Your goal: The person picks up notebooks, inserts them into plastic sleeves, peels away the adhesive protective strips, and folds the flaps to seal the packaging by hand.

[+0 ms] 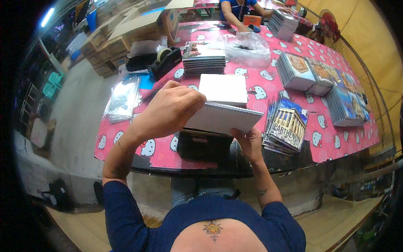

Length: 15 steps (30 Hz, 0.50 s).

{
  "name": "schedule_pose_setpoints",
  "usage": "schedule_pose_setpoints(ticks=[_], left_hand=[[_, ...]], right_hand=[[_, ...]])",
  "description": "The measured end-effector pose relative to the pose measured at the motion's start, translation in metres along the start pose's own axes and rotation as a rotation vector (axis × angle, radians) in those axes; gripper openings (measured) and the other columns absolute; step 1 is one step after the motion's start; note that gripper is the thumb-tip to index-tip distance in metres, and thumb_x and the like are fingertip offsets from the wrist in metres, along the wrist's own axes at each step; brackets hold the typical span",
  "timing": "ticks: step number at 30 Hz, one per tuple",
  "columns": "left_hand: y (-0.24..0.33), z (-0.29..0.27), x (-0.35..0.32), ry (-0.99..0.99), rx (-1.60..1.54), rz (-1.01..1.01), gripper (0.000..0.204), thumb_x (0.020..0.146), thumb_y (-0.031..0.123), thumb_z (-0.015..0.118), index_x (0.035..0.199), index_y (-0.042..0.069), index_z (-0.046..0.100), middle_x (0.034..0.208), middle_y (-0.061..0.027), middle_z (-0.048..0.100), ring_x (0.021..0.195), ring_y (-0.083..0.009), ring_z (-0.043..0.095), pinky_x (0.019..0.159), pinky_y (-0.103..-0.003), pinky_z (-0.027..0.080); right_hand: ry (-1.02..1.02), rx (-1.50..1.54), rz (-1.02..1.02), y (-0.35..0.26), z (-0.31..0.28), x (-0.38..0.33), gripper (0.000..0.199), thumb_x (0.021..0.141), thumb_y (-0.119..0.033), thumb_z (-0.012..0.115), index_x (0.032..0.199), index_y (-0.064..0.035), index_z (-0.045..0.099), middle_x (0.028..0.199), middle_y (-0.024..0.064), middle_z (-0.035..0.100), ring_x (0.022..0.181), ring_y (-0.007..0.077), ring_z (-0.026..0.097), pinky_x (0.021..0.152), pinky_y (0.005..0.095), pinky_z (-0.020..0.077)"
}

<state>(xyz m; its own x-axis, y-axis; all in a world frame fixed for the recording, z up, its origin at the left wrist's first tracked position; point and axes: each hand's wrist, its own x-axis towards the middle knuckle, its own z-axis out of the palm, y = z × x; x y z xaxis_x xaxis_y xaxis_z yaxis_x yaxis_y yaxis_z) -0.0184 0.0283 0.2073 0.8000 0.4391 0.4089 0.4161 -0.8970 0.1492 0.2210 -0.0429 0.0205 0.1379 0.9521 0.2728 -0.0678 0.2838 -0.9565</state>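
Note:
A spiral-bound notebook (222,119) is tilted up in front of me, its white page facing me and its coil along the top edge. My left hand (174,105) pinches its upper left corner. Lower right, my right hand (250,143) grips the edge with the thumb on the page. Just behind lies another spiral pad with a blank white page (222,87). To the right of my right hand is a fanned pile of spiral notebooks (289,126) with a columned temple on the cover. Under the held notebook sits something black (203,147), partly hidden.
Beyond stand a notebook stack (204,52), a tape dispenser (166,61) and a clear plastic bag (247,48). Plastic sleeves (122,98) lie left; more notebook stacks (296,71) stand right. Cardboard boxes (138,31) fill the far left. A co-worker's arm (233,17) reaches over the far side.

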Motion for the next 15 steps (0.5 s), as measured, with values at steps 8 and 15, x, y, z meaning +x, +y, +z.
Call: schedule_pose_setpoints(ticks=[8,15], left_hand=[[0.006,-0.007,-0.005,-0.002,0.054,-0.021,0.012,0.088,0.007,0.062,0.100,0.007,0.062,0.087,-0.0079,0.065,0.087,-0.0256,0.064,0.088,-0.040,0.042],[0.007,0.012,-0.014,-0.229,0.221,-0.060,0.019,0.091,0.016,0.061,0.107,0.008,0.062,0.097,-0.0083,0.067,0.100,-0.0260,0.063,0.104,-0.047,0.036]], right_hand=[[0.015,0.013,0.027,-0.003,0.013,0.001,0.024,0.087,-0.009,0.072,0.109,-0.0014,0.067,0.098,0.0053,0.072,0.090,0.0119,0.064,0.082,0.0300,0.0496],[-0.122,-0.177,-0.024,0.026,0.000,-0.006,0.047,0.085,-0.011,0.074,0.128,-0.0028,0.056,0.116,0.0100,0.066,0.106,0.0187,0.062,0.094,0.0335,0.0460]])
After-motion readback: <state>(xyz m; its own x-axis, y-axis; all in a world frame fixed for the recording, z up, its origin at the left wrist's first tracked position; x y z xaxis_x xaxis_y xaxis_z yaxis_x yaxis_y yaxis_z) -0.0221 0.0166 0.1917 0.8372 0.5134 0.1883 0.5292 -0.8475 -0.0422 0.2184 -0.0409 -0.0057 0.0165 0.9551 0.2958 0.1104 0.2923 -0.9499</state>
